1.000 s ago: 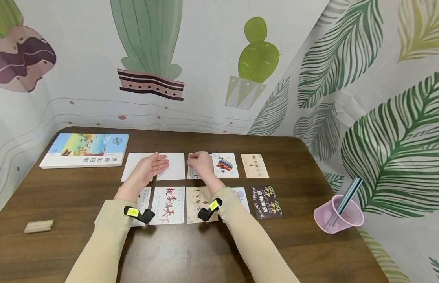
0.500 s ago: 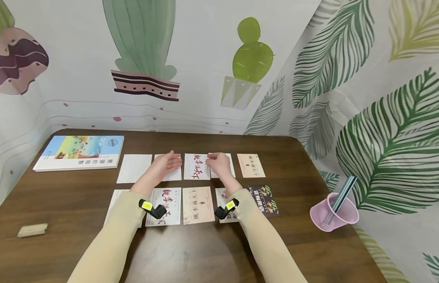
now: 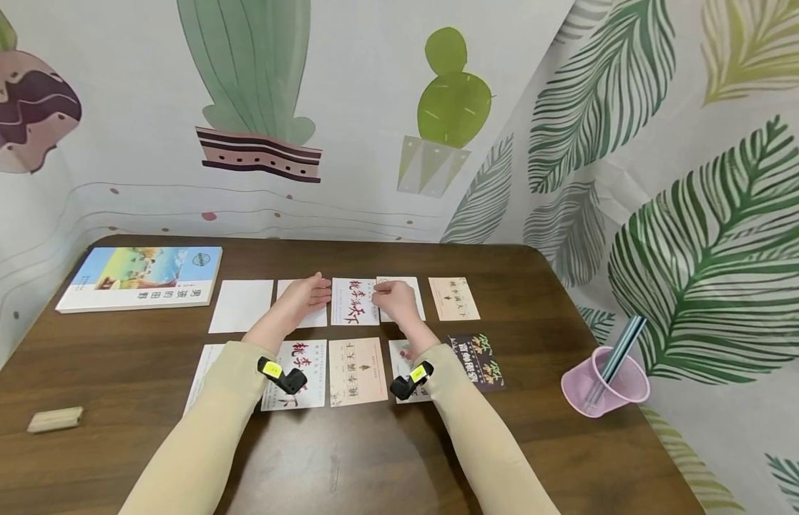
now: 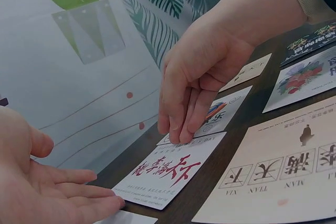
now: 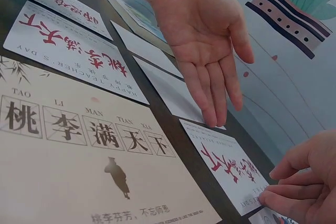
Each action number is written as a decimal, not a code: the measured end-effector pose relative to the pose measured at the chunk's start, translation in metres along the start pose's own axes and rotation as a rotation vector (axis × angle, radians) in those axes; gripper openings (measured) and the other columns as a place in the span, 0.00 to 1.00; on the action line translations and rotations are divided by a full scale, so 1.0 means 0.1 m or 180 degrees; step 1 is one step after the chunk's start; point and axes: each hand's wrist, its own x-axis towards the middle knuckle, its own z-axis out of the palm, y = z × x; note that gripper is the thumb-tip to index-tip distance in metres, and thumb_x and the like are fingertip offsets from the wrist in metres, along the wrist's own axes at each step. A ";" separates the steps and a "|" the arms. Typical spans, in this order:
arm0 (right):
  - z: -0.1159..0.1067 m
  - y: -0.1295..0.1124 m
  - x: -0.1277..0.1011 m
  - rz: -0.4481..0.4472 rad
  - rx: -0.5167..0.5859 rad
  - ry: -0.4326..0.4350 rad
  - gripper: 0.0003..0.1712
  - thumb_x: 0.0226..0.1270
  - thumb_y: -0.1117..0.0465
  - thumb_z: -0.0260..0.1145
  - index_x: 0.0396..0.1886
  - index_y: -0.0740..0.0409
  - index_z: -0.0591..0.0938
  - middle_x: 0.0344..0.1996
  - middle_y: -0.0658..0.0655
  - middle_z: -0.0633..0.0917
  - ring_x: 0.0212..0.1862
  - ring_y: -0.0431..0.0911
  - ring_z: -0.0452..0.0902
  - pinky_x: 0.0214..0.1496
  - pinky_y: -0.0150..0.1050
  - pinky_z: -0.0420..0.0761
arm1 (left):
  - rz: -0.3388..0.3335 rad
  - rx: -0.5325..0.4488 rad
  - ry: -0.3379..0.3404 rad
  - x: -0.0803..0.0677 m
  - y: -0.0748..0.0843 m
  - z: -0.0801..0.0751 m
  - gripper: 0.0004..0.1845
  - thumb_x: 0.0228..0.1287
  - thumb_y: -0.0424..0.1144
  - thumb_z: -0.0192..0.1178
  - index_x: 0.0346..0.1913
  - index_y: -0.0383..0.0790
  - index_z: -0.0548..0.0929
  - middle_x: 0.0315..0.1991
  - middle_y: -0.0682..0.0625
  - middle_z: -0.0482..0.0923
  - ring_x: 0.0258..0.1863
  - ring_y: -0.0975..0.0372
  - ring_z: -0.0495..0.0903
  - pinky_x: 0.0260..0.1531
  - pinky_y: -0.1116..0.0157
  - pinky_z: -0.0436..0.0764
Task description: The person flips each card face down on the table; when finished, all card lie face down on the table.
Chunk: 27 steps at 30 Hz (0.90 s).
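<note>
Two rows of cards lie on the brown table (image 3: 541,286). My left hand (image 3: 307,293) is open, palm turned right, its edge resting on a blank white card (image 3: 296,315) in the back row. My right hand (image 3: 394,297) sets its straight fingertips (image 4: 178,132) on the right edge of a white card with red calligraphy (image 3: 355,301), which lies flat between the hands. In the right wrist view the left hand (image 5: 210,51) shows its open palm just left of that red calligraphy card (image 5: 231,169). A picture card (image 4: 223,113) is partly hidden under the right hand.
A blank card (image 3: 241,306) and a book (image 3: 141,277) lie back left. A beige card (image 3: 453,298) is right of the hands. The front row holds a red calligraphy card (image 3: 302,365), a beige card (image 3: 357,371) and a dark card (image 3: 479,360). Wooden block (image 3: 54,419), pink cup (image 3: 605,383).
The right hand moved right off the red calligraphy card, which now lies fully face up. The left hand shifted slightly right. In the last half second little moved.
</note>
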 end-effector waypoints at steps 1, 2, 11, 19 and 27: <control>0.00 0.00 0.00 -0.0006 -0.0014 0.0007 0.16 0.62 0.63 0.63 0.49 0.63 0.86 0.47 0.61 0.87 0.47 0.50 0.82 0.48 0.40 0.84 | 0.0000 0.0012 -0.0007 0.00 0.00 0.00 0.31 0.82 0.45 0.29 0.72 0.21 0.53 0.72 0.26 0.54 0.74 0.42 0.57 0.75 0.54 0.58; 0.00 0.01 0.01 -0.0006 -0.0022 0.0015 0.16 0.62 0.63 0.64 0.49 0.63 0.86 0.47 0.61 0.87 0.47 0.50 0.82 0.48 0.40 0.84 | -0.0006 0.0018 -0.0008 0.00 0.00 0.01 0.31 0.82 0.45 0.29 0.72 0.21 0.53 0.72 0.26 0.54 0.73 0.42 0.57 0.75 0.54 0.58; 0.00 0.04 0.02 -0.0022 -0.0074 0.0040 0.15 0.63 0.64 0.64 0.48 0.64 0.86 0.48 0.61 0.87 0.50 0.52 0.82 0.52 0.42 0.84 | -0.0070 -0.0189 0.0015 -0.01 0.02 0.02 0.32 0.81 0.45 0.28 0.73 0.20 0.50 0.73 0.25 0.51 0.74 0.42 0.55 0.76 0.54 0.56; 0.00 0.02 0.00 -0.0011 -0.0137 0.0092 0.15 0.62 0.64 0.64 0.46 0.64 0.86 0.46 0.61 0.88 0.49 0.52 0.82 0.51 0.42 0.84 | -0.0133 -0.0463 0.0040 0.06 0.02 0.00 0.30 0.81 0.43 0.28 0.73 0.20 0.50 0.73 0.26 0.52 0.75 0.43 0.55 0.76 0.56 0.55; 0.01 0.03 0.01 -0.0106 -0.0205 0.0153 0.15 0.60 0.65 0.63 0.44 0.63 0.87 0.43 0.60 0.89 0.47 0.52 0.83 0.49 0.39 0.83 | -0.0131 -0.0780 0.0008 0.12 0.05 0.02 0.30 0.81 0.42 0.27 0.74 0.21 0.47 0.75 0.29 0.48 0.76 0.45 0.52 0.76 0.57 0.55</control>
